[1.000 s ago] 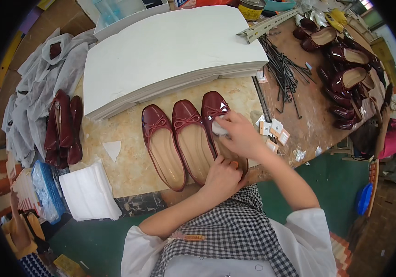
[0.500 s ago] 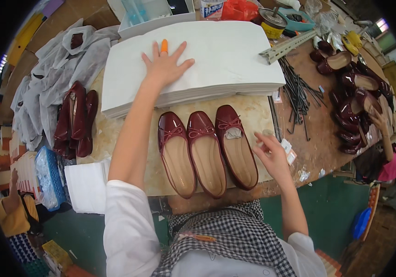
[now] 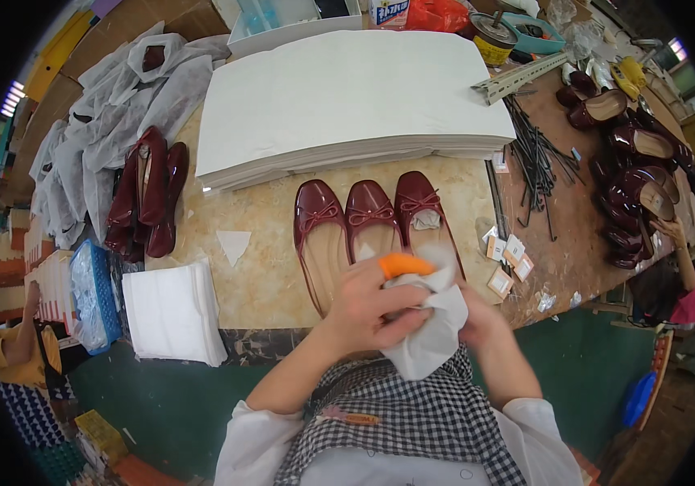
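Observation:
Both my hands hold a crumpled sheet of white tissue paper (image 3: 428,332) in front of my chest. My left hand (image 3: 367,304), with an orange cover on the index finger, grips the sheet from the left. My right hand (image 3: 477,312) is partly hidden behind the paper. Just beyond them three dark red flat shoes (image 3: 367,227) with bows lie side by side on the beige table (image 3: 258,275). The rightmost shoe (image 3: 424,215) has a wad of paper in its toe. A large stack of white tissue sheets (image 3: 347,101) lies behind the shoes.
More dark red shoes (image 3: 149,194) lie at the left on grey cloth bags (image 3: 104,121). A folded white pile (image 3: 173,312) sits at the table's front left. Metal rods (image 3: 534,154), small paper packets (image 3: 509,255) and many shoes (image 3: 635,182) lie at the right. Another person (image 3: 680,283) sits at far right.
My left hand left the big paper stack and came back with a sheet. Both hands now meet at my chest, crumpling the paper; the right hand left the table edge.

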A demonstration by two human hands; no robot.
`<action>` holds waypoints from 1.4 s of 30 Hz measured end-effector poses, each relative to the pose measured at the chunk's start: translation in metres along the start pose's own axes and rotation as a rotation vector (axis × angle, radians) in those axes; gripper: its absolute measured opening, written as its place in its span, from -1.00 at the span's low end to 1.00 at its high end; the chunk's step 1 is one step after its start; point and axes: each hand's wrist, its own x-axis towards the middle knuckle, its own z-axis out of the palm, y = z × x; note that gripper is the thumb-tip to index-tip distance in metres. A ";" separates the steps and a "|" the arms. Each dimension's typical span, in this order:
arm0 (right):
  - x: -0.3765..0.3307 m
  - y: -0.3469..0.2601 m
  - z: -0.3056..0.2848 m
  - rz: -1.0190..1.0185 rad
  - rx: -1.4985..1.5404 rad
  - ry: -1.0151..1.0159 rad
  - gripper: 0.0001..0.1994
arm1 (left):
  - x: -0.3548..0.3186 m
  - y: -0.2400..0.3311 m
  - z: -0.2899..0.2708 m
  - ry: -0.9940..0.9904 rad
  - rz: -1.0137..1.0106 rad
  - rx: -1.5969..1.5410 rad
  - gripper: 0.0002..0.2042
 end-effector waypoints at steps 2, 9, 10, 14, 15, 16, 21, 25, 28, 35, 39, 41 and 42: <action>0.017 -0.015 -0.004 -0.363 -0.500 -0.127 -0.40 | -0.007 0.002 -0.005 0.116 -0.288 -0.013 -0.74; 0.050 -0.002 0.005 -0.570 -0.825 0.180 -0.42 | -0.011 -0.004 0.019 0.310 -0.762 -0.503 -0.74; 0.056 -0.006 -0.005 -0.617 -0.878 0.202 -0.49 | -0.027 -0.015 0.016 -0.027 -0.636 -0.163 -0.73; 0.054 0.008 0.010 -0.802 -1.630 0.096 -0.68 | -0.054 0.013 0.042 -0.503 -0.419 0.272 -0.69; 0.070 0.022 0.010 -0.856 -1.781 0.171 -0.71 | -0.054 0.012 0.046 -0.494 -0.327 0.278 -0.69; 0.096 0.026 0.011 -0.907 -1.868 0.216 -0.68 | -0.056 0.014 0.048 -0.488 -0.237 0.283 -0.69; 0.125 0.011 0.031 -0.881 -1.919 0.209 -0.59 | -0.044 0.009 0.057 -0.431 -0.281 0.279 -0.74; 0.110 -0.008 0.012 -0.961 -1.672 0.189 -0.47 | -0.051 0.011 0.056 -0.473 -0.315 0.280 -0.71; 0.145 -0.011 0.024 -0.882 -1.852 0.462 -0.42 | -0.043 0.014 0.052 -0.439 -0.176 0.325 -0.65; 0.085 -0.014 0.012 -0.985 -1.436 0.308 -0.50 | 0.114 -0.102 -0.022 -0.004 0.049 0.973 -0.46; 0.039 -0.001 0.002 -0.868 -1.319 0.194 -0.57 | 0.119 -0.194 -0.049 0.101 -0.229 1.091 -0.50; 0.023 0.003 -0.008 -0.762 -1.197 0.230 -0.60 | 0.132 -0.160 -0.041 -0.004 -0.332 0.863 -0.59; 0.019 0.004 -0.013 -0.709 -1.115 0.218 -0.56 | 0.124 -0.145 -0.032 0.014 -0.295 0.767 -0.64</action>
